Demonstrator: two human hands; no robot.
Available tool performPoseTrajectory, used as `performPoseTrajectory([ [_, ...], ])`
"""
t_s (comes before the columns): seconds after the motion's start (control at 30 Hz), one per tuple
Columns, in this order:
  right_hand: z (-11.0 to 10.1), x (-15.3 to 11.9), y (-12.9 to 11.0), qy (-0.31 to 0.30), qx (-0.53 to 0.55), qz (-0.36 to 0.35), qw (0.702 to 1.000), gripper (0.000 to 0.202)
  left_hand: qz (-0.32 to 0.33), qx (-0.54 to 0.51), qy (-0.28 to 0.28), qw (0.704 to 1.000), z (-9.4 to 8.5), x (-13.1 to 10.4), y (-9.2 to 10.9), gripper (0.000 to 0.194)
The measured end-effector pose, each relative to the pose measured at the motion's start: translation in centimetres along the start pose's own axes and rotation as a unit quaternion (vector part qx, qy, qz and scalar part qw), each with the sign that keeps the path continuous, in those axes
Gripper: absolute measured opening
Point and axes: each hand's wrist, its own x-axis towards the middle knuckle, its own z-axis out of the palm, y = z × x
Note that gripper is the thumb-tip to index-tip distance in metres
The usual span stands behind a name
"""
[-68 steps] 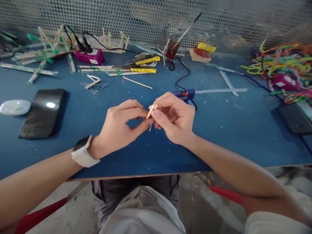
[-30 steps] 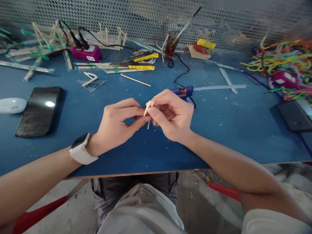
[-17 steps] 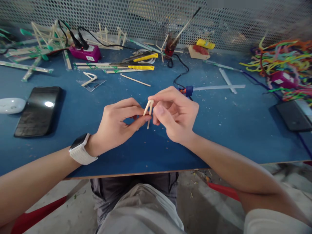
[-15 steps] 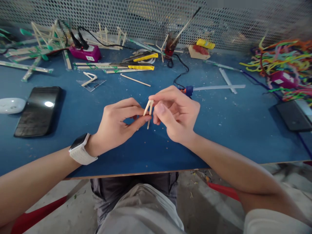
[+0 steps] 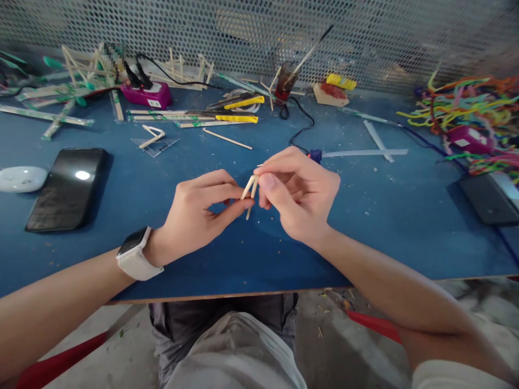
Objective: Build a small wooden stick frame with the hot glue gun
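Between my hands is a small joint of pale wooden sticks (image 5: 248, 187), bent like an upside-down V. My left hand (image 5: 206, 205) pinches its legs between thumb and forefinger, and one stick end pokes out below. At the peak of the V, the thumb and forefinger of my right hand (image 5: 300, 194) are closed on the tip, with the other fingers curled in. Behind the right hand lies a blue-ended tool (image 5: 315, 156), mostly hidden, with a translucent glue stick (image 5: 360, 153) coming out of it. A similar bent stick piece (image 5: 152, 136) rests on a clear set square (image 5: 160, 148).
A phone (image 5: 67, 189) and white mouse (image 5: 22, 179) lie at left. Along the back are a purple power adapter (image 5: 146, 95), yellow-handled cutters (image 5: 239, 118), a dark jar with a brush (image 5: 285, 84) and wooden sticks. Colourful pipe cleaners (image 5: 466, 108) heap at right.
The right thumb and forefinger have come together on the peak of the stick piece. Both hands sit slightly lower and further right in the view, which has shifted a little too.
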Motion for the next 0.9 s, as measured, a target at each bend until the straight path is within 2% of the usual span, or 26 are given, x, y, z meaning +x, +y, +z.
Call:
performPoseTrajectory([
  [0.47, -0.52, 0.42, -0.64, -0.024, -0.028, -0.012, 0.999, 0.012, 0.009, 0.005, -0.001, 1.0, -0.12, 0.04, 0.17, 0.005],
  [0.77, -0.25, 0.4, -0.82, -0.002, -0.084, -0.006, 0.996, 0.016, 0.008, -0.004, -0.006, 1.0, -0.24, 0.08, 0.16, 0.006],
  [0.9, -0.36, 0.26, -0.66, -0.016, -0.053, -0.005, 0.998, 0.021, 0.014, 0.01, -0.008, 1.0, -0.18, 0.04, 0.15, 0.006],
])
